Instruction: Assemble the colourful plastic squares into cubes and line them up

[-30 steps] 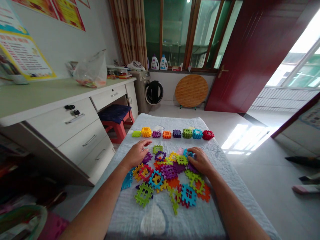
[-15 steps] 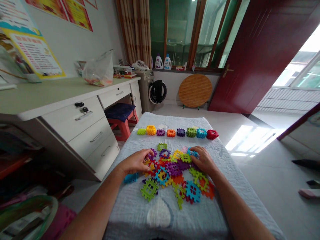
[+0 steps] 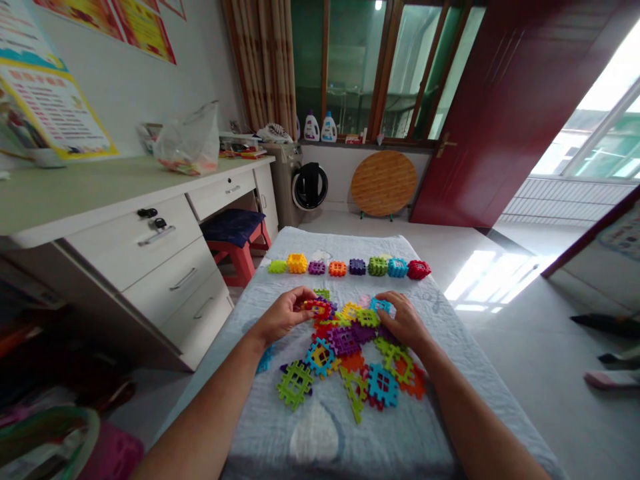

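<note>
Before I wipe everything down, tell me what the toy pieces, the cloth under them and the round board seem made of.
Toy pieces: probably moulded plastic, smooth; uniform bright colours, crisp notches.
Cloth: matte fabric, perhaps cotton; soft creases show.
Round board: wood or wood-look laminate, smooth-looking; streaky brown grain.

This looks like a room in a home: a grey front-loading washing machine (image 3: 283,190) has a brown patterned fabric curtain (image 3: 263,67) behind it, white plastic detergent bottles (image 3: 329,129) and an upright round wooden tabletop (image 3: 384,183) to its right, and a white drawered desk (image 3: 100,181) to its left.
</note>
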A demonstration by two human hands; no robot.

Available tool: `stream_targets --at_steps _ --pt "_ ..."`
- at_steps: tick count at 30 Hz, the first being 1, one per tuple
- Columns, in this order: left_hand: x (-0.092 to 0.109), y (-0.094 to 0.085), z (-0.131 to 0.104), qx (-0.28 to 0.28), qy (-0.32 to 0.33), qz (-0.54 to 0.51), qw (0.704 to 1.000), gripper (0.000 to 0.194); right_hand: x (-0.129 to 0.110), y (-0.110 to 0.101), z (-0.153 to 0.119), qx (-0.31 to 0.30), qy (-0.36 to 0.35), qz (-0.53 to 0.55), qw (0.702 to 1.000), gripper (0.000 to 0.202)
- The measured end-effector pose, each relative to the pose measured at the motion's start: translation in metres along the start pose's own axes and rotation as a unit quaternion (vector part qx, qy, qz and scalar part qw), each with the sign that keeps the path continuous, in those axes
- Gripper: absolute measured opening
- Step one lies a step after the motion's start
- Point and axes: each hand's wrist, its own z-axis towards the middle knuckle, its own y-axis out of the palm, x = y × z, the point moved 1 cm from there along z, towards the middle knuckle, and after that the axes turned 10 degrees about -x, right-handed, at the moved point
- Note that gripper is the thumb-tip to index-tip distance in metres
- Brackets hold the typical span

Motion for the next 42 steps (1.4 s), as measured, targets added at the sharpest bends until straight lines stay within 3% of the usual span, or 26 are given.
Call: stream_targets --at_steps 3,7,9,13,18,22,26,29,32,37,42 --pt "-0.006 0.006 0.001 -0.006 0.022 -0.029 0.999 0.035 -0.022 -0.006 0.005 -0.019 -0.017 0.017 1.000 0.023" --pt "-0.006 0.010 0.001 -0.035 0.048 -0.082 0.995 0.032 -0.063 -0.003 0.022 -0.115 -0.059 0.109 0.986 0.038" --pt "-0.004 0.011 0.000 -0.051 0.055 -0.105 0.992 0.035 -0.076 0.005 0.033 -0.152 -0.058 0.153 0.975 0.036" --pt "-0.002 0.006 -0.006 -0.055 0.047 -0.134 0.988 0.044 -0.077 0.026 0.050 -0.183 -0.011 0.278 0.943 0.013" --pt "-0.004 -0.013 -0.013 0.050 0.031 -0.118 0.991 0.044 -0.056 0.038 0.052 -0.147 0.055 0.382 0.911 0.019" --pt "-0.011 -0.027 -0.012 0.123 0.039 -0.060 0.990 0.041 -0.047 0.033 0.047 -0.075 0.078 0.307 0.945 0.017" --pt "-0.020 -0.039 -0.011 0.237 0.074 0.151 0.957 0.030 -0.052 0.023 0.039 0.022 0.003 0.105 0.994 0.014" --pt "-0.023 -0.042 -0.011 0.281 0.102 0.304 0.904 0.029 -0.058 0.019 0.033 -0.038 -0.063 0.021 0.997 0.011" --pt "-0.022 -0.039 -0.012 0.267 0.110 0.386 0.876 0.026 -0.057 0.014 0.030 -0.100 -0.074 0.033 0.992 0.013" --pt "-0.018 -0.034 -0.014 0.260 0.095 0.441 0.854 0.020 -0.044 0.007 0.031 -0.063 -0.012 0.042 0.997 0.021" --pt "-0.018 -0.036 -0.014 0.277 0.101 0.428 0.854 0.016 -0.048 0.017 0.031 -0.117 0.000 -0.007 0.993 0.033"
